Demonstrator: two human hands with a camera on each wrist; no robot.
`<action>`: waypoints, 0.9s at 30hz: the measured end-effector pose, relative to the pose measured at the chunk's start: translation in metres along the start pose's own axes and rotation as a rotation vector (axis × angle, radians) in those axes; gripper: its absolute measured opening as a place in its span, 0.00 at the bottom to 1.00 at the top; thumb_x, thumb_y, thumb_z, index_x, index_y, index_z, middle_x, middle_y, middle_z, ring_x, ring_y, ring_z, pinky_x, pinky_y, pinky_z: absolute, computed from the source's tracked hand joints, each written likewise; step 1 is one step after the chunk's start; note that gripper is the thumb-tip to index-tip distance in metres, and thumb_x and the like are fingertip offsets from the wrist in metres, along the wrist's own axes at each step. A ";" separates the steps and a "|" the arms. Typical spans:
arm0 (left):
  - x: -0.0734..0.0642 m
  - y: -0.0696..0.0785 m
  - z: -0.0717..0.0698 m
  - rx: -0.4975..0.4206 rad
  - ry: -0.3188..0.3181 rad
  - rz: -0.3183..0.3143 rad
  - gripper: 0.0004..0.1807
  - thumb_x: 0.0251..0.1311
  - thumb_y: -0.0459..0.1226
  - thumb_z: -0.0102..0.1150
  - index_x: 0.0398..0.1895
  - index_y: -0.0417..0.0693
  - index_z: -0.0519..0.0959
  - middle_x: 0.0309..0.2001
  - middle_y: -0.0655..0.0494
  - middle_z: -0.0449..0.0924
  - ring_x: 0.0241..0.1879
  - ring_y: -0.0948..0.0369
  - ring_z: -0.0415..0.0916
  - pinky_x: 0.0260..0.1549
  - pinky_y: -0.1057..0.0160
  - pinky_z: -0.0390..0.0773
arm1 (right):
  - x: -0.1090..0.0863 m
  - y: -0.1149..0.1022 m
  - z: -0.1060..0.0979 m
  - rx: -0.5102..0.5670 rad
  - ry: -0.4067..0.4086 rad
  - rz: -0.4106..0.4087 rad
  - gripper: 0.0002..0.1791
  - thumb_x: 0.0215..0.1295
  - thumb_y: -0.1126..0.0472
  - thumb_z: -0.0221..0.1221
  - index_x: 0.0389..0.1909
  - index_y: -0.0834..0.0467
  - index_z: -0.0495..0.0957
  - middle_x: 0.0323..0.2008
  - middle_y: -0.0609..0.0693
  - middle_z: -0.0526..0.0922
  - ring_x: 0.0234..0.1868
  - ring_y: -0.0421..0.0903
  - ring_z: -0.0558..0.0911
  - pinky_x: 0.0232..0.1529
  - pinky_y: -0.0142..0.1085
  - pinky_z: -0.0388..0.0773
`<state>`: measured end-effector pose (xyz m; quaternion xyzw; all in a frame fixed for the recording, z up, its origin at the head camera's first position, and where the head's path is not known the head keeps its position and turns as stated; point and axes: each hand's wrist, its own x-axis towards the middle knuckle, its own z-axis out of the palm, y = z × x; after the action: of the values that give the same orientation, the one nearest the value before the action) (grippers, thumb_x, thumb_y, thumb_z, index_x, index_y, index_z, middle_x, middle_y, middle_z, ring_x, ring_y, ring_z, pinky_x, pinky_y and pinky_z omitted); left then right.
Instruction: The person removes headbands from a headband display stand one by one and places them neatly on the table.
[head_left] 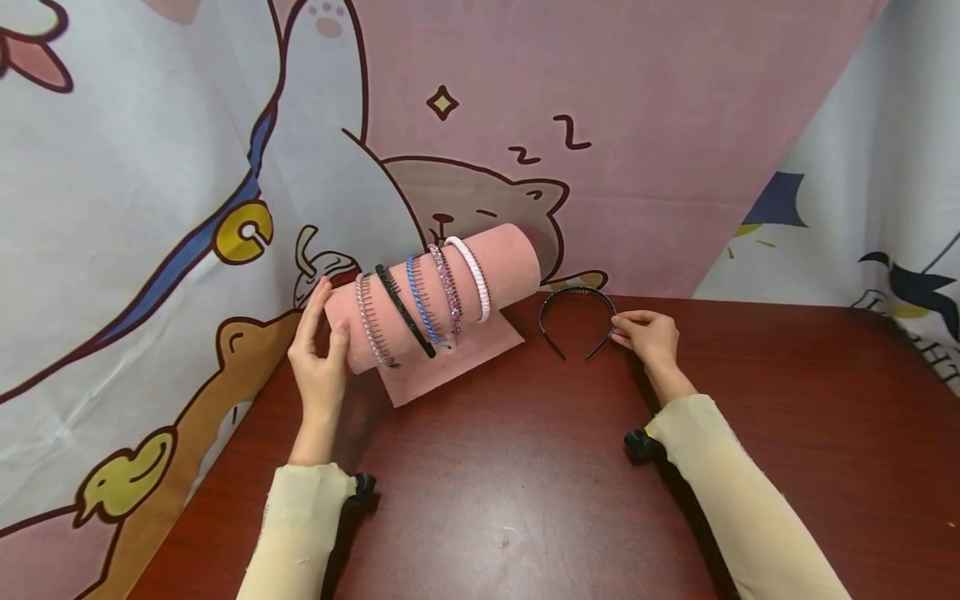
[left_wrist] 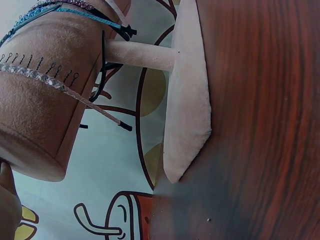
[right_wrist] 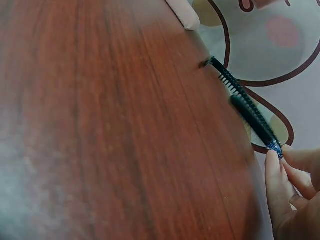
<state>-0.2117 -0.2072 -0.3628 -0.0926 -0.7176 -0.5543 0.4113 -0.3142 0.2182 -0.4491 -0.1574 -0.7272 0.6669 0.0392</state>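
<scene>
A pink fabric-covered headband holder [head_left: 513, 262], a padded roll on a short post and flat base [left_wrist: 187, 110], stands at the back of the table. Round the roll sit several headbands: a clear beaded one [head_left: 367, 321], a black one [head_left: 405, 310], a blue one, a glittery pink one and a white one [head_left: 478, 279]. My left hand [head_left: 318, 367] holds the roll's left end, thumb in front and fingers at the far side. To the right of the holder, my right hand [head_left: 651, 340] pinches one side of a dark toothed headband [right_wrist: 255, 120], whose ends point toward me.
The reddish-brown wooden table [head_left: 495, 500] spreads in front of the holder. Behind it hangs a cloth backdrop [head_left: 637, 208] with cartoon animals, and it also runs along the left side. Dark wrist-worn devices [head_left: 640, 444] sit at both cream sleeves.
</scene>
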 end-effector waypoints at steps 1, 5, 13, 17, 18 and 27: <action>0.000 0.000 0.000 0.000 0.001 -0.003 0.25 0.63 0.30 0.56 0.65 0.35 0.74 0.68 0.39 0.72 0.71 0.59 0.67 0.73 0.67 0.61 | 0.000 0.000 0.000 -0.008 0.002 -0.004 0.21 0.66 0.64 0.62 0.57 0.72 0.77 0.23 0.35 0.81 0.25 0.31 0.85 0.37 0.28 0.85; -0.002 0.002 0.001 -0.006 0.006 -0.013 0.25 0.63 0.30 0.56 0.65 0.36 0.74 0.68 0.40 0.72 0.71 0.61 0.67 0.73 0.67 0.61 | 0.001 0.000 -0.001 -0.038 0.009 -0.006 0.20 0.67 0.65 0.62 0.56 0.70 0.78 0.25 0.35 0.81 0.25 0.30 0.85 0.38 0.28 0.85; -0.002 0.002 0.001 -0.004 0.013 -0.012 0.25 0.64 0.30 0.56 0.65 0.36 0.74 0.68 0.40 0.72 0.71 0.63 0.67 0.73 0.67 0.61 | 0.004 -0.002 -0.002 0.005 0.013 -0.030 0.20 0.66 0.69 0.61 0.58 0.72 0.77 0.21 0.32 0.81 0.26 0.28 0.85 0.39 0.26 0.84; -0.002 0.001 0.001 -0.002 0.014 -0.014 0.25 0.64 0.31 0.56 0.65 0.36 0.74 0.68 0.41 0.73 0.71 0.62 0.67 0.73 0.67 0.60 | 0.005 -0.003 -0.002 0.023 0.017 -0.044 0.22 0.65 0.69 0.61 0.59 0.73 0.75 0.20 0.31 0.81 0.27 0.28 0.85 0.38 0.24 0.83; -0.003 0.001 0.001 -0.001 0.012 -0.015 0.25 0.64 0.31 0.56 0.65 0.37 0.74 0.68 0.41 0.73 0.71 0.61 0.67 0.73 0.67 0.60 | 0.004 -0.004 -0.002 0.027 0.020 -0.045 0.22 0.65 0.70 0.62 0.58 0.73 0.76 0.20 0.32 0.81 0.27 0.28 0.85 0.38 0.24 0.83; -0.001 0.001 0.001 -0.005 0.012 -0.006 0.24 0.64 0.31 0.56 0.64 0.33 0.74 0.68 0.40 0.73 0.71 0.57 0.67 0.73 0.67 0.61 | 0.001 -0.015 0.001 0.047 0.036 -0.093 0.13 0.63 0.67 0.64 0.47 0.67 0.81 0.23 0.36 0.83 0.27 0.28 0.85 0.37 0.25 0.83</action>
<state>-0.2111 -0.2055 -0.3628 -0.0882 -0.7140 -0.5581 0.4135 -0.3182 0.2167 -0.4342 -0.1345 -0.7172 0.6782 0.0868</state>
